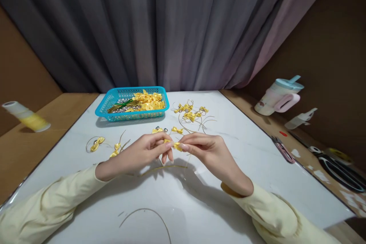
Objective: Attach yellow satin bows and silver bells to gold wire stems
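Above the white tabletop, my left hand (156, 147) and my right hand (203, 148) meet fingertip to fingertip. Both pinch a small yellow ribbon bow (177, 146) between thumb and forefinger; my fingers partly cover it. Under my left fingers lies a gold cord (171, 167). Just beyond my hands are another yellow bow (177, 130) and silver heart-shaped beads (165, 130). To the left rests a gold cord loop with a bow (97, 143) on it, and one more bow (116, 150) sits beside my left wrist. A curved gold cord (145, 209) lies near the front.
A blue basket (104, 107) of yellow bows and silver beads stands at the back. Right of it is a cluster of bows with cords (191, 114). A yellow thread spool (34, 121) stands left. Thread snips (283, 149), scissors (340, 171), a dropper bottle (299, 120) and a tumbler (276, 97) are right.
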A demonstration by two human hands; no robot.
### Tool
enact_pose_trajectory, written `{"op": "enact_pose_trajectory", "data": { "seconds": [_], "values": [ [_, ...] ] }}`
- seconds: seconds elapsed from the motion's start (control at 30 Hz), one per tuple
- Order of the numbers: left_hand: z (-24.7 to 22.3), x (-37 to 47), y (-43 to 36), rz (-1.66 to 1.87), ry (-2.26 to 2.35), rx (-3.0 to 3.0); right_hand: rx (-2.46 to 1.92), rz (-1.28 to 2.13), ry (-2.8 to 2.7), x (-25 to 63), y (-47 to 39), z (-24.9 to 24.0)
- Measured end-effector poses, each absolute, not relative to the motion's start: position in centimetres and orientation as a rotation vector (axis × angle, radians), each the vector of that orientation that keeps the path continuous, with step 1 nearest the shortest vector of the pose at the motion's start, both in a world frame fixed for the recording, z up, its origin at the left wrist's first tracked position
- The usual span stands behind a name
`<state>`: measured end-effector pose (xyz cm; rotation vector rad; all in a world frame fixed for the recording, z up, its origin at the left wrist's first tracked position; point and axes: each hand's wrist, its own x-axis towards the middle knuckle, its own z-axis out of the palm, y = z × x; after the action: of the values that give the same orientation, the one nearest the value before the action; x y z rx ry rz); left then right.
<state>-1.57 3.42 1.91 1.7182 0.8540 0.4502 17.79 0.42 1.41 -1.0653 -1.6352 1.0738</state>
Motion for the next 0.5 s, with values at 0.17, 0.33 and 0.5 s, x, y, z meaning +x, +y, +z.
{"op": "enact_pose_trajectory", "data": {
  "seconds": [0.17,0.33,0.5],
  "values": [
    [2.15,-1.45,2.91,0.394,0.904,1.760,-1.065,1.038,-1.663,17.81,0.27,1.26],
    [2.27,-1.56,2.66,0.390,0.839,1.626,-1.098,1.014,-1.634,17.85,0.14,1.34],
    [1.75,-1.59,2.84,0.433,0.889,1.508,-1.157,1.095,-1.556,17.82,0.14,1.46]
  ]
}}
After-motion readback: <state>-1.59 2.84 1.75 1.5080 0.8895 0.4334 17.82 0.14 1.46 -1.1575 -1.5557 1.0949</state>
